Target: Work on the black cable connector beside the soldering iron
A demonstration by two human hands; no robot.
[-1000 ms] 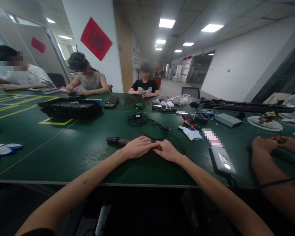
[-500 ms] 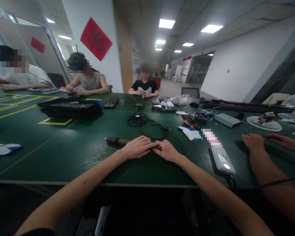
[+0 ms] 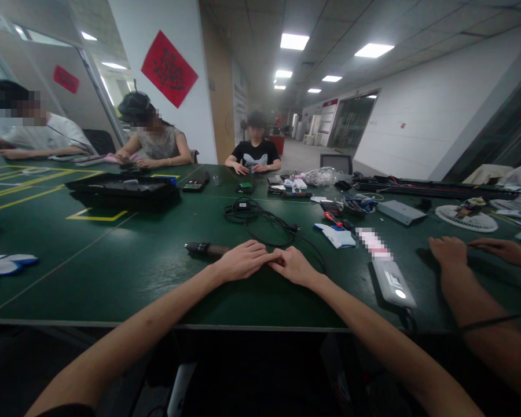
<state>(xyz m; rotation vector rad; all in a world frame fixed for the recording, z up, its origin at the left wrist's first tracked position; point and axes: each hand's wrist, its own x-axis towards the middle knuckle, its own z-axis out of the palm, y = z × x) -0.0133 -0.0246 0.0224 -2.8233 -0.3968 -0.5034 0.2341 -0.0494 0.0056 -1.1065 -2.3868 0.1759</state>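
Note:
A dark cordless drill (image 3: 206,249) lies on the green table, chuck pointing left. My left hand (image 3: 245,260) rests over its rear part, fingers stretched out flat toward the right; whatever of the drill lies beneath is hidden. The fingertips meet my right hand (image 3: 296,266), whose fingers are curled closed around that spot. What the right fingers grip, if anything, I cannot make out. Just beyond both hands is a loosely coiled black cable (image 3: 260,217) with a plug.
A grey power bank-like device (image 3: 393,281) lies to the right, near a co-worker's hands (image 3: 449,252). Work gloves (image 3: 336,236), a red screwdriver (image 3: 332,219) and a white round fan part (image 3: 466,217) lie beyond. A black tray (image 3: 124,188) stands at left. Several people sit around the table.
My hands have hardly moved. Across the table, the seated person's hands have shifted apart.

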